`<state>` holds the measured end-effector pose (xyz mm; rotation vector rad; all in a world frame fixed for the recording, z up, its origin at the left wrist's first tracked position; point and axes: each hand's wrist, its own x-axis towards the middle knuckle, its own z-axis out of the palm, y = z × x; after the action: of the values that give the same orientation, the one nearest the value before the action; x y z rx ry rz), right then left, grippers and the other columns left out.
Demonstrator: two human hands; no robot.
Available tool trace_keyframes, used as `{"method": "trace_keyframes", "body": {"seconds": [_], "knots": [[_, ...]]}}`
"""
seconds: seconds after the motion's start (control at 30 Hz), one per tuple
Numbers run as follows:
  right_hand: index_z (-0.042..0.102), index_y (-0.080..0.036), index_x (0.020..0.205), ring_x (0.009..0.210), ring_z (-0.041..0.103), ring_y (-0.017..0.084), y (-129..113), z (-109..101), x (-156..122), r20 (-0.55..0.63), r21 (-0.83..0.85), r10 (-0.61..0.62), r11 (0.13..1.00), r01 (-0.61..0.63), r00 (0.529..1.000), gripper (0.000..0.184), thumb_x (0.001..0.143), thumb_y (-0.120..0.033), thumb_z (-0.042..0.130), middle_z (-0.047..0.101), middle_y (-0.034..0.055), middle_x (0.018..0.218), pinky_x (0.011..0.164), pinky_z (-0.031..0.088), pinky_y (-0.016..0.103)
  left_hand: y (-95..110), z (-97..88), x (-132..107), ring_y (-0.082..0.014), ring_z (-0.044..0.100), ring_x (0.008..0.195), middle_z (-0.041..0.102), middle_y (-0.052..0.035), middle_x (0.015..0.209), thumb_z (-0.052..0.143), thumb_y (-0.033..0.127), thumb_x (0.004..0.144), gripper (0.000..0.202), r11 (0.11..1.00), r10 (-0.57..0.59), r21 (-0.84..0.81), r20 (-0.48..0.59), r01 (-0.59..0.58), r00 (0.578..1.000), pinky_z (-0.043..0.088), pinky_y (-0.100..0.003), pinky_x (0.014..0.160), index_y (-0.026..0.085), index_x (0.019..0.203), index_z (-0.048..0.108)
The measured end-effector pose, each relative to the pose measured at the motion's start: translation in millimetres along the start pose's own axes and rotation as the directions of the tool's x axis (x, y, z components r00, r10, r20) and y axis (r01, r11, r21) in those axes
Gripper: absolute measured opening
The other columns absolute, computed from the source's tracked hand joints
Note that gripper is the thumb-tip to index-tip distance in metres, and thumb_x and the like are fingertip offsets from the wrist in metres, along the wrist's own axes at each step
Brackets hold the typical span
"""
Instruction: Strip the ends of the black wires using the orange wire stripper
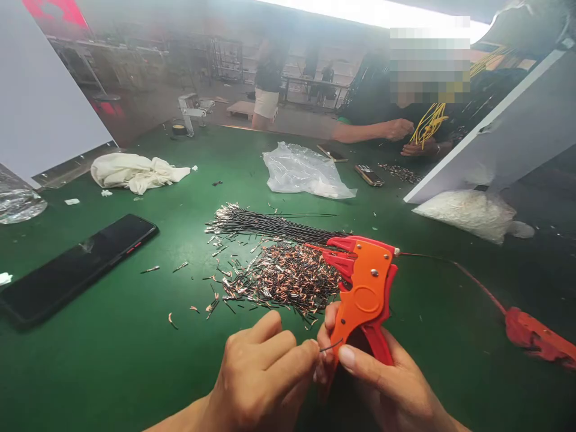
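Note:
My right hand [396, 375] is wrapped round the lower handle of an orange and red wire stripper [368, 288], its jaws pointing left. Close beside it, my left hand [265, 372] is closed in a pinch on a thin black wire [330, 346], whose short end reaches across the stripper's handle near my right thumb. Behind the tool lies a bundle of black wires [270, 223] with silvery terminals at the left end. A heap of black and copper wire offcuts [285, 279] is spread in front of that bundle.
A black phone [81, 264] lies at left, a white cloth [135, 172] behind it. Further back are a clear plastic bag [306, 171] and a small keypad phone [369, 175]. Another red tool [540, 336] lies at right. Across the table, a co-worker's hands [400, 131] hold yellow wires [429, 126].

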<state>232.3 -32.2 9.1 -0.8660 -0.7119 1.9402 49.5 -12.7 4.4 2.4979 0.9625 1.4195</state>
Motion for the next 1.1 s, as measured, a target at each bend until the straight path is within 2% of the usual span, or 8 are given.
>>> {"method": "trace_keyframes", "body": {"seconds": [0.1,0.27,0.53,0.7,0.83,0.9,0.97,1.1], "knots": [[0.063,-0.023,0.106,0.077,0.062,0.017,1,0,0,0.060,0.041,-0.003,0.999,0.000,0.998,0.030,0.080,-0.031,0.077,0.065,0.0025,0.087,0.071,0.051,0.030,0,-1.3,-1,-0.0122,0.032,0.044,0.046,0.0046,0.045,0.049,0.008,0.090,0.015,0.996,0.071,0.058,0.015,-0.072,0.997,0.029,-0.026,0.044,0.016,0.084,0.060],[0.064,-0.022,0.103,0.079,0.057,0.015,0,0,-1,-0.046,-0.063,-0.008,0.998,0.005,0.999,0.026,0.083,-0.035,0.074,0.064,0.0019,0.087,0.073,0.047,0.029,-3,2.2,-8,-0.0125,0.032,0.044,0.047,0.0038,0.046,0.048,0.008,0.090,0.016,0.991,0.114,0.069,0.063,-0.119,0.991,0.030,-0.027,0.045,0.013,0.090,0.063],[0.061,-0.020,0.099,0.072,0.057,0.016,-2,-1,1,0.032,-0.126,-0.087,0.988,0.091,0.996,0.025,0.084,-0.037,0.073,0.061,0.0011,0.080,0.070,0.044,0.032,-2,-2.3,-3,-0.0126,0.040,0.043,0.050,0.0037,0.047,0.050,0.007,0.088,0.017,1.000,-0.003,0.005,0.131,0.003,0.991,0.032,-0.025,0.042,0.019,0.079,0.058],[0.060,-0.020,0.099,0.070,0.056,0.016,2,-4,6,0.017,-0.166,-0.107,0.980,0.109,0.994,0.029,0.083,-0.041,0.072,0.059,0.0012,0.080,0.066,0.046,0.032,-4,-2.8,-2,-0.0122,0.041,0.043,0.049,0.0034,0.048,0.049,0.006,0.086,0.016,1.000,0.018,-0.002,0.085,-0.018,0.996,0.032,-0.023,0.041,0.019,0.081,0.057],[0.059,-0.019,0.101,0.071,0.057,0.015,5,-8,7,0.036,-0.126,-0.111,0.985,0.115,0.993,0.030,0.083,-0.038,0.073,0.060,0.0015,0.083,0.067,0.046,0.029,-4,-4.5,-3,-0.0120,0.043,0.049,0.049,0.0024,0.053,0.049,0.000,0.083,0.020,0.995,-0.086,-0.039,0.097,0.090,0.992,0.036,-0.023,0.045,0.019,0.078,0.055],[0.058,-0.019,0.104,0.072,0.059,0.015,3,-8,8,0.056,-0.119,-0.107,0.986,0.113,0.993,0.028,0.084,-0.035,0.071,0.060,0.0016,0.083,0.067,0.047,0.030,-6,-8.5,-2,-0.0119,0.047,0.054,0.053,0.0018,0.058,0.050,0.002,0.085,0.018,0.985,-0.161,-0.049,0.072,0.165,0.984,0.040,-0.023,0.050,0.019,0.081,0.056],[0.057,-0.018,0.106,0.073,0.061,0.017,-1,-6,8,0.089,-0.093,-0.082,0.992,0.090,0.993,0.025,0.084,-0.028,0.067,0.061,0.0021,0.084,0.066,0.050,0.032,-11,-13.6,0,-0.0113,0.050,0.056,0.057,0.0015,0.064,0.052,0.004,0.086,0.016,0.978,-0.209,-0.020,-0.034,0.208,0.977,0.042,-0.023,0.054,0.019,0.085,0.056],[0.058,-0.019,0.104,0.080,0.064,0.022,-5,1,11,0.222,0.096,0.012,0.995,-0.035,0.975,0.039,0.067,-0.010,0.059,0.062,0.0028,0.087,0.066,0.054,0.037,-20,-23.1,5,-0.0110,0.050,0.056,0.060,0.0006,0.066,0.055,0.003,0.085,0.015,0.980,-0.167,0.094,-0.108,0.178,0.980,0.043,-0.023,0.053,0.018,0.089,0.058]]}}
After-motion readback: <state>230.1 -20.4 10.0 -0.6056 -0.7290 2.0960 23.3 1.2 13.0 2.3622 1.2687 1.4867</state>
